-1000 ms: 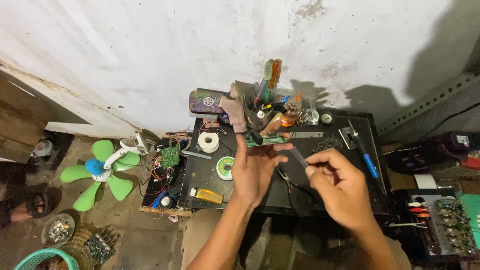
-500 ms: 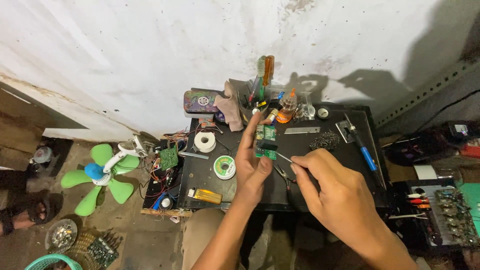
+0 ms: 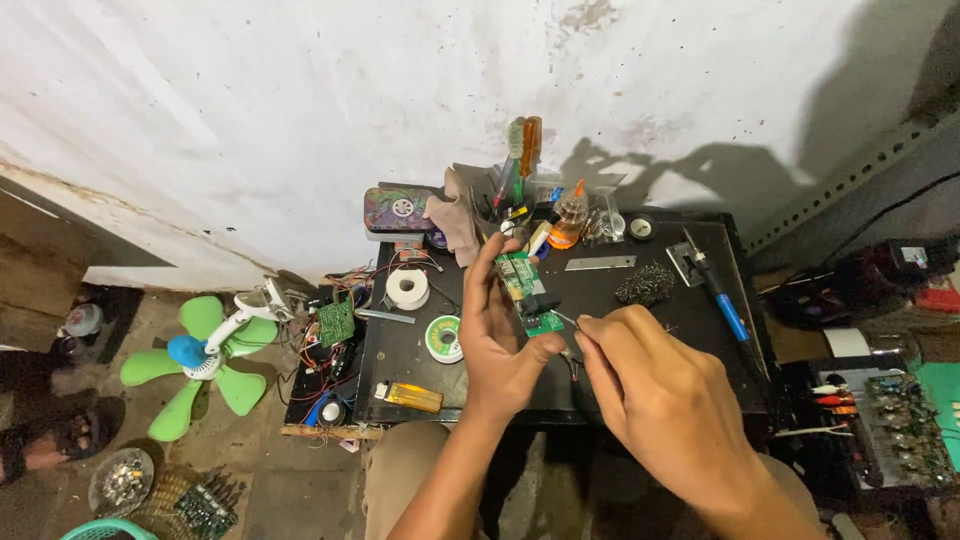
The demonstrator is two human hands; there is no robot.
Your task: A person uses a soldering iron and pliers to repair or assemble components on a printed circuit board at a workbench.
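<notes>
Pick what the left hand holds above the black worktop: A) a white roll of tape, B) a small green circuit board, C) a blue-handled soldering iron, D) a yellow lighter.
B: the left hand pinches a small green circuit board between thumb and fingers above the black worktop.

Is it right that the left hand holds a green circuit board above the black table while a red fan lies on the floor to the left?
Not quite: the fan is green, not red, as the head view shows. The left hand does hold a green circuit board above the black table.
</notes>
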